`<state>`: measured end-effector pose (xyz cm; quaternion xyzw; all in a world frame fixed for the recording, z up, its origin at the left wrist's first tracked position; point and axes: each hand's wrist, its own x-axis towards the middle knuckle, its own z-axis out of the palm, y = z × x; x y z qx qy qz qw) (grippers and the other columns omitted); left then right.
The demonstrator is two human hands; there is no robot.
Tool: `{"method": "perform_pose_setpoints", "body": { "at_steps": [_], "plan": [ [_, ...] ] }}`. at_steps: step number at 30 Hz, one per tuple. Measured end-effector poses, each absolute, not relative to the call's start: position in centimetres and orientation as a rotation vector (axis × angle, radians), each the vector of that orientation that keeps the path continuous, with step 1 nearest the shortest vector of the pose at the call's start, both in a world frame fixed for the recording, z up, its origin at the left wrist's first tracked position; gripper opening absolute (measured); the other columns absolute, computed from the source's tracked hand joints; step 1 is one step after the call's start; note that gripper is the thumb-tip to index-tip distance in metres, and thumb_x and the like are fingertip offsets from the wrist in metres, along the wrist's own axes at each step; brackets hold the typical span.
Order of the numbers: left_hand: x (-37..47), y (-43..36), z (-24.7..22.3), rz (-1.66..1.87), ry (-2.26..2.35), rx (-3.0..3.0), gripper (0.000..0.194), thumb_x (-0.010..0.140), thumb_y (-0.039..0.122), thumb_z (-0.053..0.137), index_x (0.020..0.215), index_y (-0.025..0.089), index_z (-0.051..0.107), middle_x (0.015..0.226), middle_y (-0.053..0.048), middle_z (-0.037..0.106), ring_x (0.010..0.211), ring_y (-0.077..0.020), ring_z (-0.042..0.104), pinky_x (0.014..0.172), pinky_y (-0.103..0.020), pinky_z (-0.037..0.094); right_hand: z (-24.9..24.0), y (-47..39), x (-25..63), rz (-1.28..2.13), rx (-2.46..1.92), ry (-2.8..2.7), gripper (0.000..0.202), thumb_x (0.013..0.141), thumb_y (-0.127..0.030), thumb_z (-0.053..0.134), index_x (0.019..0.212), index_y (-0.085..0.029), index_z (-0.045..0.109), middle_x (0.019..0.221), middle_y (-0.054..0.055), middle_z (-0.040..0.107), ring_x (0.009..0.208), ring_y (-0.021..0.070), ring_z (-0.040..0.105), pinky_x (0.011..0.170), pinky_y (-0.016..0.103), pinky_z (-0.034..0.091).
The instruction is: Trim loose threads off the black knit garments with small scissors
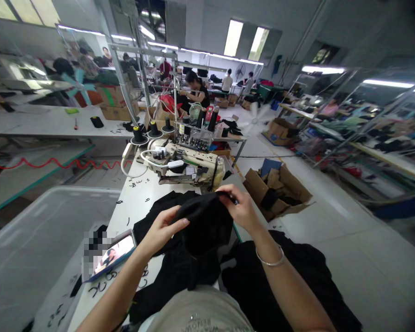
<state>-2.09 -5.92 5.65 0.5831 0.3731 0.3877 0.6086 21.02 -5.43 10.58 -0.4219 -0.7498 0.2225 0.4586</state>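
Observation:
Black fabric (205,223) hangs between my two hands, in front of the sewing machine (190,161). My left hand (165,226) pinches its left edge, thumb on top. At the upper right edge my right hand (238,205) grips the cloth near the machine's needle end; a small dark item shows by its fingers, too small to name. More black cloth (183,272) lies on the white table (133,203) beneath the held piece. Another dark pile (297,276) is at my right side.
A lit phone (114,256) rests on the table's left part. Thread cones (138,134) stand behind the machine. On the left is a translucent plastic bin (55,230); an open cardboard box (278,191) sits on the floor at right. Several people work farther back.

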Motion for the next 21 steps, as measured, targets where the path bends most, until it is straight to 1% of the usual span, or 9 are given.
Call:
{"method": "perform_pose_setpoints", "body": {
  "at_steps": [2, 4, 7, 9, 12, 14, 16, 18, 21],
  "plan": [
    [-2.4, -6.1, 5.8, 0.923, 0.846, 1.230, 0.022, 0.076, 0.035, 0.064, 0.068, 0.015, 0.057, 0.061, 0.004, 0.052, 0.059, -0.0102, 0.048, 0.055, -0.019, 0.035, 10.9, -4.9, 21.7, 0.399, -1.109, -1.794, 0.008, 0.082, -0.015, 0.055, 0.087, -0.019, 0.061, 0.079, 0.001, 0.066, 0.071, 0.0139, 0.061, 0.066, 0.022, 0.046],
    [-2.7, -6.3, 6.0, 0.925, 0.819, 1.132, 0.022, 0.075, 0.034, 0.065, 0.069, 0.015, 0.058, 0.061, 0.004, 0.053, 0.057, -0.0092, 0.047, 0.053, -0.019, 0.034, 11.0, -4.6, 21.9, 0.324, -1.121, -1.800, 0.010, 0.082, -0.014, 0.055, 0.086, -0.020, 0.061, 0.079, 0.001, 0.066, 0.072, 0.0142, 0.061, 0.067, 0.023, 0.046],
    [-2.7, -6.5, 6.3, 0.948, 0.758, 0.941, 0.020, 0.074, 0.034, 0.066, 0.081, 0.016, 0.064, 0.066, 0.001, 0.060, 0.059, -0.0117, 0.054, 0.055, -0.020, 0.039, 10.9, -4.1, 21.5, 0.267, -1.078, -1.830, 0.014, 0.084, -0.013, 0.051, 0.088, -0.020, 0.063, 0.082, 0.002, 0.065, 0.077, 0.0151, 0.060, 0.071, 0.025, 0.047],
    [-2.5, -6.5, 6.5, 0.998, 0.706, 0.815, 0.024, 0.072, 0.035, 0.068, 0.088, 0.016, 0.066, 0.069, -0.001, 0.064, 0.062, -0.0141, 0.058, 0.057, -0.021, 0.042, 10.7, -3.8, 21.0, 0.223, -1.079, -1.831, 0.015, 0.085, -0.014, 0.051, 0.089, -0.020, 0.064, 0.083, 0.003, 0.062, 0.079, 0.0158, 0.059, 0.073, 0.026, 0.047],
    [-2.1, -6.3, 6.6, 1.081, 0.691, 0.694, 0.028, 0.071, 0.037, 0.069, 0.091, 0.017, 0.067, 0.072, -0.002, 0.067, 0.067, -0.0170, 0.062, 0.059, -0.022, 0.045, 10.3, -4.1, 20.2, 0.157, -1.155, -1.773, 0.019, 0.084, -0.016, 0.053, 0.101, -0.020, 0.060, 0.086, 0.004, 0.057, 0.080, 0.0161, 0.057, 0.072, 0.027, 0.048],
    [-1.9, -6.2, 6.5, 1.119, 0.730, 0.674, 0.027, 0.072, 0.037, 0.068, 0.091, 0.017, 0.068, 0.071, -0.002, 0.067, 0.066, -0.0168, 0.062, 0.058, -0.022, 0.045, 9.7, -5.1, 19.6, 0.201, -1.155, -1.735, 0.030, 0.084, -0.017, 0.054, 0.113, -0.020, 0.053, 0.088, 0.004, 0.055, 0.078, 0.0149, 0.057, 0.065, 0.024, 0.049],
    [-1.8, -6.1, 6.4, 1.129, 0.793, 0.715, 0.025, 0.074, 0.036, 0.066, 0.089, 0.016, 0.067, 0.069, -0.001, 0.066, 0.063, -0.0152, 0.060, 0.058, -0.021, 0.044, 8.8, -6.5, 18.9, 0.311, -1.089, -1.751, 0.032, 0.084, -0.016, 0.053, 0.115, -0.021, 0.050, 0.090, 0.004, 0.057, 0.076, 0.0138, 0.058, 0.059, 0.021, 0.048],
    [-1.7, -6.1, 6.4, 1.131, 0.886, 0.831, 0.024, 0.076, 0.038, 0.064, 0.086, 0.017, 0.067, 0.065, 0.000, 0.064, 0.061, -0.0139, 0.057, 0.058, -0.022, 0.043, 7.4, -8.1, 17.8, 0.432, -1.008, -1.826, 0.025, 0.084, -0.014, 0.051, 0.107, -0.021, 0.055, 0.089, 0.004, 0.059, 0.078, 0.0141, 0.059, 0.062, 0.022, 0.049],
    [-1.5, -6.5, 7.0, 1.175, 1.077, 1.220, 0.023, 0.076, 0.039, 0.063, 0.070, 0.017, 0.068, 0.064, 0.000, 0.058, 0.063, -0.0136, 0.053, 0.059, -0.022, 0.040, 4.8, -9.6, 15.7, 0.642, -0.966, -1.930, 0.022, 0.085, -0.014, 0.049, 0.103, -0.020, 0.061, 0.093, 0.006, 0.063, 0.085, 0.0173, 0.060, 0.074, 0.027, 0.049]
  ]
}}
